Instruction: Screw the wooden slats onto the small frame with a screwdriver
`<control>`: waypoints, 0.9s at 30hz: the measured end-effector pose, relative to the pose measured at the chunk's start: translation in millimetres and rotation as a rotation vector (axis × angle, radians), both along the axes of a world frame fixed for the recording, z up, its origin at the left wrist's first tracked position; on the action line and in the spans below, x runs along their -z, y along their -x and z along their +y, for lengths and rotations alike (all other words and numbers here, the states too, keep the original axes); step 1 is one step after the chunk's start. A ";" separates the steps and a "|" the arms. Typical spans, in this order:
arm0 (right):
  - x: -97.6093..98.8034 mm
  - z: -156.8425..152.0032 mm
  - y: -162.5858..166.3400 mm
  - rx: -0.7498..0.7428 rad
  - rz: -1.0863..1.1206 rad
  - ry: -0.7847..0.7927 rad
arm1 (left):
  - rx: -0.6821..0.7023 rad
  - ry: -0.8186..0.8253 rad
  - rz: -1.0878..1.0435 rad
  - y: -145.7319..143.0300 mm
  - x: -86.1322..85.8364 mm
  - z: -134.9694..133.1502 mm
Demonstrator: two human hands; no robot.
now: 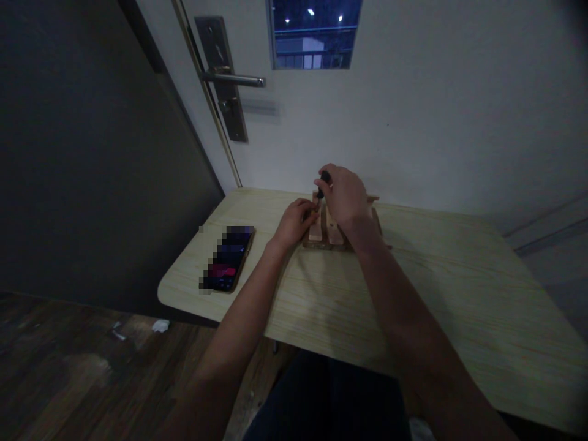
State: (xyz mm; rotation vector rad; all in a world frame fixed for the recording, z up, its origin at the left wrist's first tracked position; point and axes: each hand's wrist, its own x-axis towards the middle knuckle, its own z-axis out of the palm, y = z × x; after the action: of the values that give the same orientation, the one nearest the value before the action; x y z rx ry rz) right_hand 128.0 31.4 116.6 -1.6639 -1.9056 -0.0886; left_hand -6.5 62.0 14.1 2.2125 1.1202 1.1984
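Here's the wooden piece (315, 233), lying toward the table's far edge, right between both hands! The right hand (348, 193) comes in over it, fingers wrapped round a black-handled tool (325, 177), nearly upright, top leaning right, presumably to press straight down. On the left, the left hand (293, 223) has bent fingers touching the wood beside the tool's lower end, likely steadying it; whether they pinch something small, I can't tell. Farther left on the table (321, 300) lies a phone (232, 260), well apart, perhaps for elbow room. Beyond: a white door (312, 122).
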 end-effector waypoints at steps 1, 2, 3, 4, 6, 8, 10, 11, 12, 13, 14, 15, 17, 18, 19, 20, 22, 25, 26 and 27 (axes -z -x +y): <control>-1.5 -1.7 1.2 0.009 -0.016 0.013 | -0.002 0.002 0.000 0.0 0.1 0.1; -2.6 -2.9 1.9 0.017 -0.030 0.023 | -0.004 0.004 0.001 0.0 0.0 0.0; -3.4 -3.5 2.1 0.021 -0.040 0.027 | -0.006 0.006 0.004 0.0 -0.2 -0.1; -3.5 -3.2 1.9 0.022 -0.046 0.027 | -0.006 0.007 0.006 -0.1 -0.5 -0.2; -1.7 -0.5 0.3 0.006 -0.041 0.006 | -0.006 0.006 0.008 -0.1 -0.9 -0.6; 1.9 3.8 -1.9 -0.044 -0.010 -0.048 | -0.009 0.003 0.012 -0.1 -1.2 -0.7; 5.6 7.5 -3.7 -0.109 0.032 -0.088 | -0.013 0.007 0.016 -0.3 -1.5 -0.8; 6.8 8.5 -4.3 -0.121 0.052 -0.096 | -0.014 0.011 0.018 -0.4 -1.7 -1.0; 7.5 8.9 -4.7 -0.128 0.067 -0.100 | -0.014 0.014 0.018 -0.5 -2.0 -1.2; 7.7 8.7 -4.8 -0.130 0.079 -0.099 | -0.013 0.017 0.018 -0.6 -2.4 -1.5; 7.5 8.1 -4.9 -0.131 0.089 -0.096 | -0.013 0.021 0.018 -0.7 -2.9 -2.0; 7.0 7.3 -4.8 -0.131 0.099 -0.093 | -0.013 0.024 0.017 -0.8 -3.4 -2.5; 5.9 5.8 -4.7 -0.126 0.120 -0.090 | -0.012 0.027 0.016 -0.8 -4.4 -3.5; 5.6 5.2 -4.7 -0.113 0.128 -0.090 | -0.013 0.025 0.015 -0.8 -4.8 -3.8; 5.6 4.8 -4.7 -0.096 0.131 -0.089 | -0.011 0.022 0.017 -0.7 -5.0 -4.0; 5.8 4.6 -4.6 -0.075 0.128 -0.085 | -0.010 0.017 0.019 -0.6 -5.1 -4.0; 7.2 4.9 -4.3 -0.029 0.118 -0.074 | -0.008 0.012 0.023 -0.4 -4.9 -3.8; 10.4 6.6 -3.7 0.009 0.127 -0.091 | -0.007 0.012 0.026 -0.1 -4.1 -3.4; 11.4 7.4 -3.6 0.014 0.135 -0.099 | -0.007 0.011 0.024 -0.1 -3.8 -3.5; 12.1 8.0 -3.6 0.015 0.141 -0.106 | -0.007 0.009 0.022 0.1 -3.5 -3.6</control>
State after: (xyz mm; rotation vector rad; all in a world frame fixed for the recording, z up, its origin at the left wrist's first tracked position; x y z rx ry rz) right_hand 131.7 39.4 104.5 -1.5718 -1.7541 -0.0743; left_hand -6.6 58.5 17.6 2.2218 1.1403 1.1723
